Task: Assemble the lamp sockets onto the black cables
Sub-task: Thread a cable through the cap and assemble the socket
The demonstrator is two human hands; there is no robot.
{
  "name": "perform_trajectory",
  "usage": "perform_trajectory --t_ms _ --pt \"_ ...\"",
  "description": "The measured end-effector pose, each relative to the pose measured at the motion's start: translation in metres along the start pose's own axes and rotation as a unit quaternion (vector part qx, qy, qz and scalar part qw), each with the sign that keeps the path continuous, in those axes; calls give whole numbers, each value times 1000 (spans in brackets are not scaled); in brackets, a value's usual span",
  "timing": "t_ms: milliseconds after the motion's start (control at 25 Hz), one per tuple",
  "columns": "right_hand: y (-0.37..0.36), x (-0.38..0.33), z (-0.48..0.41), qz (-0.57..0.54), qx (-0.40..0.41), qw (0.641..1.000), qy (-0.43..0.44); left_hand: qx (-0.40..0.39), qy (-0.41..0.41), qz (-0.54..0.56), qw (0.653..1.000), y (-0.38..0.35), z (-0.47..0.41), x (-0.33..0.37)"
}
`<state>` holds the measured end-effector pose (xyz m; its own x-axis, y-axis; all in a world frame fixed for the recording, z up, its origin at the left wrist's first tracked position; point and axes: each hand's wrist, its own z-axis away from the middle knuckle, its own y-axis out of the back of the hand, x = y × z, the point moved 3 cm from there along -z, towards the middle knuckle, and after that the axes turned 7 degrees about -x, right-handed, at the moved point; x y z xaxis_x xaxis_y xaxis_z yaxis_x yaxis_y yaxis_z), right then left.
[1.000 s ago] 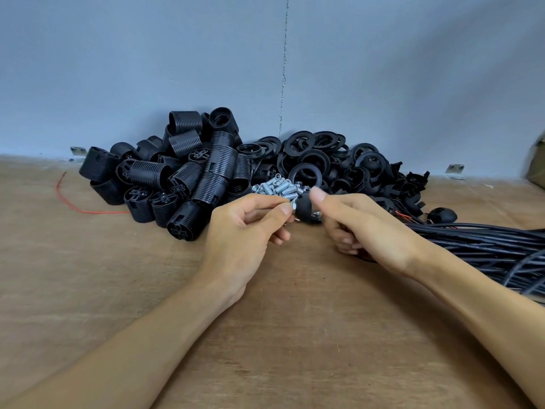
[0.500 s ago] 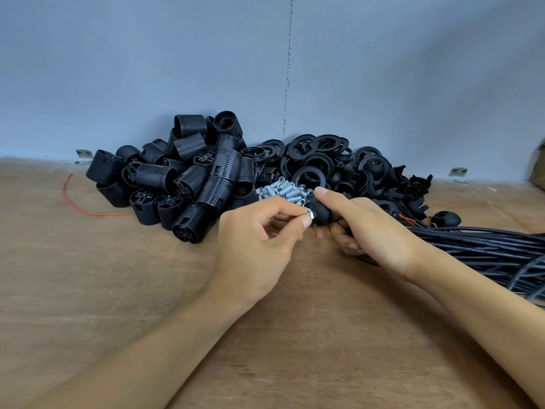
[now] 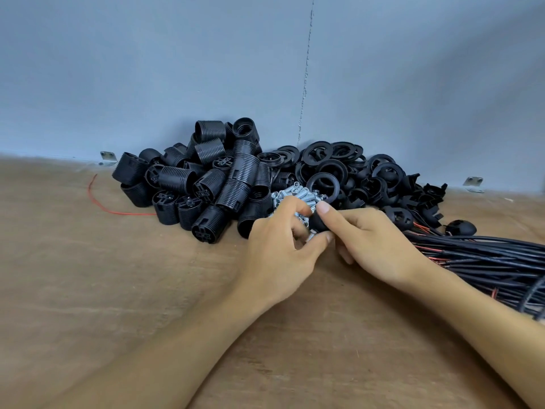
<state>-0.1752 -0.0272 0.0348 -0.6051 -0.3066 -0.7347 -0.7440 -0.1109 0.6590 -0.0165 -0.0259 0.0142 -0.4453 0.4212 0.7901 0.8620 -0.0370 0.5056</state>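
A: Where is the cap [image 3: 316,223]?

B: Just above the surface [image 3: 124,296], at the middle of the view. The right hand [image 3: 374,246] grips it, with the forefinger laid over the top and the other fingers curled beneath.

A: And the left hand [image 3: 280,249]?

B: It meets the cap from nine o'clock. Its thumb and curled fingers pinch a small silver piece [image 3: 311,238] against the cap's near side. The blur hides what the piece is.

A: What lies around them?

B: A heap of screws [image 3: 292,194] sits at twelve o'clock, just behind the left fingers. The ribbed sockets [image 3: 206,184] are piled at ten o'clock. The flat rings [image 3: 339,166] and more caps spread from twelve to two, against the wall [image 3: 177,69].

A: The cables [image 3: 486,261]?

B: They are bundled at three o'clock and run off the right edge, with thin red strands among them. The right wrist lies just beside them.

A: Anything at the far left?

B: A loose red wire [image 3: 97,199] curls on the surface at nine o'clock from the sockets.
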Motion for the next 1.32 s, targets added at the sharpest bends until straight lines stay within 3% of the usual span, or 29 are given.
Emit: perform_trajectory --t_ms 240,360,560,720,920,1320 --pt "3 -2 0 -2 110 993 41 18 51 19 998 3 -6 -2" --pt "1 -14 -4 12 157 985 65 5 84 111 990 7 -8 -2" --pt "-13 -51 -44 43 166 982 80 -12 90 150 984 12 -7 -1" --pt "-30 -81 -89 27 116 993 14 -23 69 162 984 13 -7 -1" --pt "-43 -91 -120 122 92 986 -66 -30 77 138 987 12 -8 -4" --pt "-39 -89 -113 -31 169 985 -29 -23 72 162 984 14 -7 -3"
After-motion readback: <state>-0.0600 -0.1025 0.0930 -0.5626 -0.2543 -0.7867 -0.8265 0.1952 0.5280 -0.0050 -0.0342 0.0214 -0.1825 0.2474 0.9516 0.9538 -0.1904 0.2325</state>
